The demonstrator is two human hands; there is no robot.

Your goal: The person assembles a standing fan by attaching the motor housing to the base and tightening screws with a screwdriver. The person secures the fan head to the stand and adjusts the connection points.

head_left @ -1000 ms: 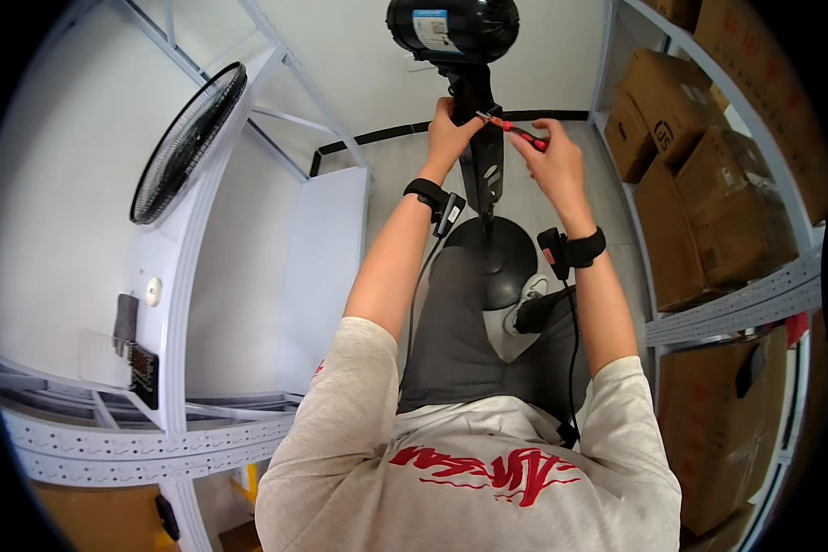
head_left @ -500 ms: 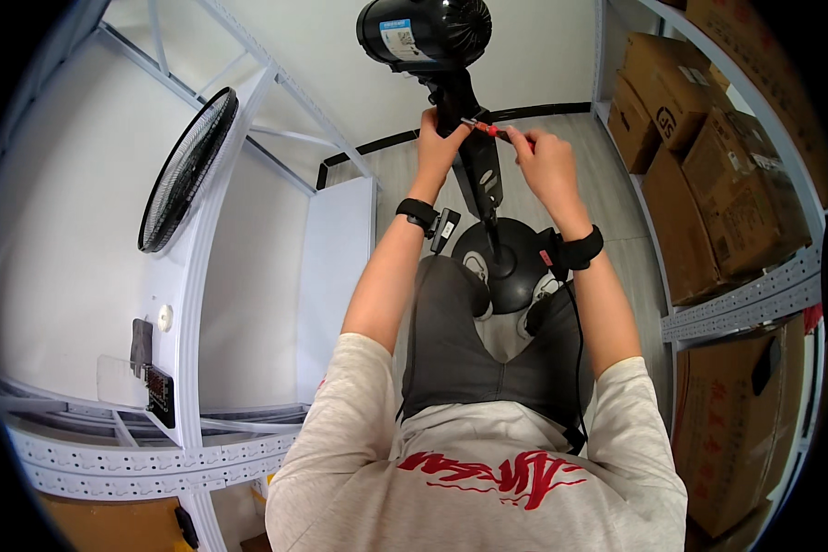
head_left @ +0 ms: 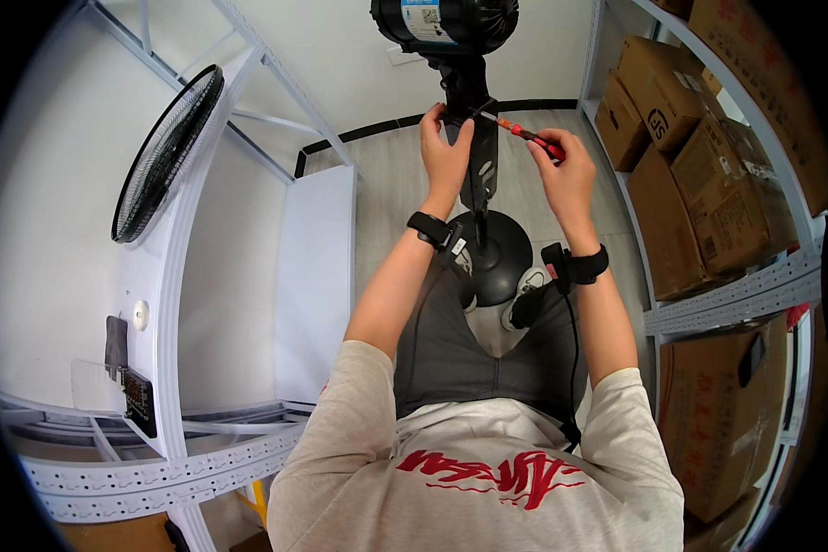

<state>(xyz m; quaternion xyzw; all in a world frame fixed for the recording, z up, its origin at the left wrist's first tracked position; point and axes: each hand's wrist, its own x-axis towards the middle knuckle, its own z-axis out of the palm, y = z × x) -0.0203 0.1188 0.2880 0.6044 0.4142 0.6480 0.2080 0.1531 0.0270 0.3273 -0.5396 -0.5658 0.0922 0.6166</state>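
Observation:
A black stand fan without its front guard stands before me, its motor housing (head_left: 446,23) at the top and its round base (head_left: 506,262) on the floor. My left hand (head_left: 446,161) grips the side of the fan's flat post (head_left: 483,161), thumb and fingers on either edge; some fingertips are hidden behind it. In my right hand (head_left: 569,184) is a red-and-black screwdriver (head_left: 517,131), held by its handle. Its shaft slants up and left, with the tip close to the post near my left thumb; whether it touches cannot be made out.
On the left white shelf (head_left: 170,276) lie a round black fan grille (head_left: 167,152), a white round piece (head_left: 141,315) and a small dark board (head_left: 140,402). Cardboard boxes (head_left: 727,198) fill the rack at right. My shoes (head_left: 524,299) are beside the fan base.
My right hand has drawn back to the right and slightly down, showing more of the screwdriver's handle. The left hand stays at the post. The whole view has shifted a little.

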